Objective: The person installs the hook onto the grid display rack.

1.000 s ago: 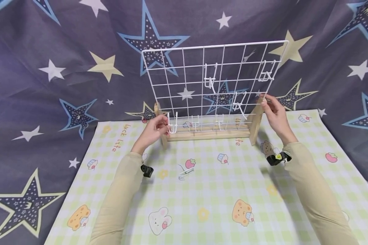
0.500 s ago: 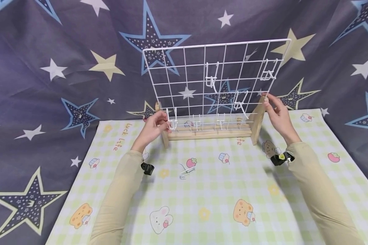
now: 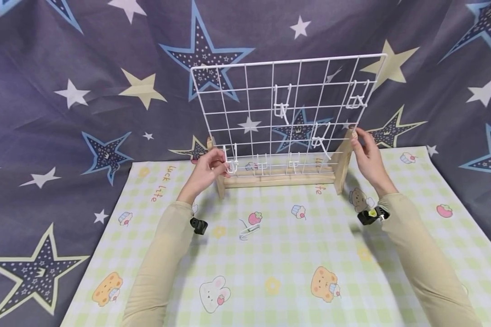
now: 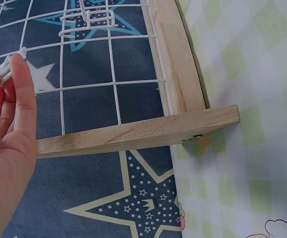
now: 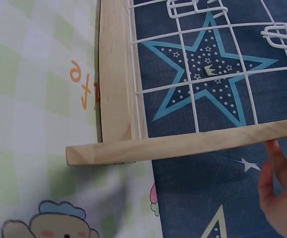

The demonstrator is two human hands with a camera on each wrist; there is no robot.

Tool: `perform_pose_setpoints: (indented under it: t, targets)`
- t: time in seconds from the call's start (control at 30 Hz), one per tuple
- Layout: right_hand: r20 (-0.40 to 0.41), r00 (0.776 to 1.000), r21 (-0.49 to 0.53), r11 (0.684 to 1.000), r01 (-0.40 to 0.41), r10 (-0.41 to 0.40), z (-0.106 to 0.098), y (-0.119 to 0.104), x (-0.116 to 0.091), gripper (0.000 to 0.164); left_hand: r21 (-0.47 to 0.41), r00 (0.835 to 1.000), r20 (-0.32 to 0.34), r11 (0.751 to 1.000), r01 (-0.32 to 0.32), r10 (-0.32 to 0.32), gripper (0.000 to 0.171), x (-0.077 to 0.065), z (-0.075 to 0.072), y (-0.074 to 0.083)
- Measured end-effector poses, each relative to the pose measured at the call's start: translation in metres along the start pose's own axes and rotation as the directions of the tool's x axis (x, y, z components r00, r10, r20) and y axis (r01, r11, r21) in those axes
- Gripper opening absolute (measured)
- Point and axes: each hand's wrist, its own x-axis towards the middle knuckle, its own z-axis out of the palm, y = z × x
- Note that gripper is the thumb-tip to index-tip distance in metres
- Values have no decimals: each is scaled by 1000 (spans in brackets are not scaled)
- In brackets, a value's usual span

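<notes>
A white wire grid panel [image 3: 288, 61] stands upright in a wooden stand [image 3: 278, 181]. At its lower left, my left hand [image 3: 204, 175] pinches a white wire hook [image 3: 232, 164] between thumb and fingers, right at the grid wires. The left wrist view shows this hook [image 4: 5, 68] at the fingertips, partly hidden by them. My right hand [image 3: 368, 159] holds the top of the stand's right post [image 3: 343, 165], beside the grid's edge; in the right wrist view its fingers [image 5: 277, 158] meet the post's outer side.
Several white hooks hang on the grid, one of them at upper centre [image 3: 281, 109]. Another loose hook [image 3: 250, 231] lies on the checked tablecloth [image 3: 286, 254] in front of the stand. A dark star-patterned curtain [image 3: 118, 50] hangs behind.
My left hand has lifted the hook slightly up against the grid wires. The right hand stays at the post with only a slight shift.
</notes>
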Motion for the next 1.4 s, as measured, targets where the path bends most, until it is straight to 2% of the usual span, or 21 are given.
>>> perform_pose_setpoints:
  t: [0.2, 0.4, 0.73, 0.9, 1.17, 1.4]
  targets:
    - [25, 999, 64, 998, -27, 26, 1, 2, -1, 42, 0, 998, -24, 999, -52, 52, 10, 3, 2, 1]
    - [22, 1000, 74, 997, -8, 6, 3, 2, 0, 41, -67, 992, -59, 991, -117, 113, 9, 10, 9, 5]
    - [21, 1000, 123, 992, 7, -9, 4, 8, 2, 39, -99, 988, -112, 988, -119, 108, 15, 23, 14, 16]
    - [19, 1000, 110, 994, 5, -7, 3, 9, 3, 39, -128, 979, -158, 981, -149, 128, 17, 28, 15, 19]
    - [11, 1000, 97, 995, -4, 3, 3, 9, 1, 39, -125, 961, -222, 973, -193, 162, 17, 38, 19, 17]
    - [10, 1000, 98, 995, -2, 1, 4, 8, 1, 39, -57, 942, -295, 981, -184, 159, 14, 40, 28, 19]
